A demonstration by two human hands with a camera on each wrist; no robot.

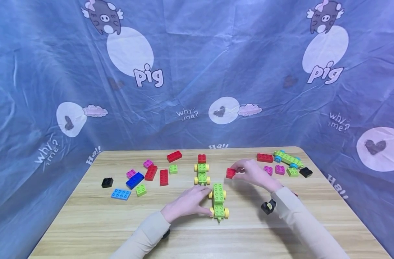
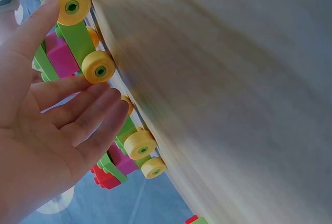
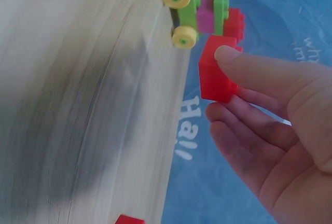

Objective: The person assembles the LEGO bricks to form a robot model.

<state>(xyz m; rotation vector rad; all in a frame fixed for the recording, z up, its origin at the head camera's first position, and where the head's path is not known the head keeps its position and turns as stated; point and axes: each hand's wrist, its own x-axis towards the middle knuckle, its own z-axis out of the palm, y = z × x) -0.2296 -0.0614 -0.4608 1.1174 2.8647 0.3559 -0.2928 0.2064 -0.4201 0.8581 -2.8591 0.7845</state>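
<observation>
My right hand (image 1: 253,173) pinches a small red brick (image 3: 215,73) between thumb and fingers, above the table and right of the two toy cars. The left hand (image 1: 188,201) lies along the left side of the nearer toy car (image 1: 219,196), its thumb and forefinger at the yellow wheels (image 2: 98,67) and the other fingers extended. This car is green, with a magenta brick (image 2: 60,55) between green layers. Just beyond it stands a second green toy car (image 1: 202,172) with yellow wheels, carrying a red brick (image 1: 201,158) at its far end.
Loose bricks lie at the left, among them a dark blue brick (image 1: 134,180), a light blue brick (image 1: 120,194) and a black brick (image 1: 107,182). At the back right are a blue-wheeled green chassis (image 1: 288,159), a long red brick (image 1: 265,157) and several smaller bricks. A printed cloth surrounds the table.
</observation>
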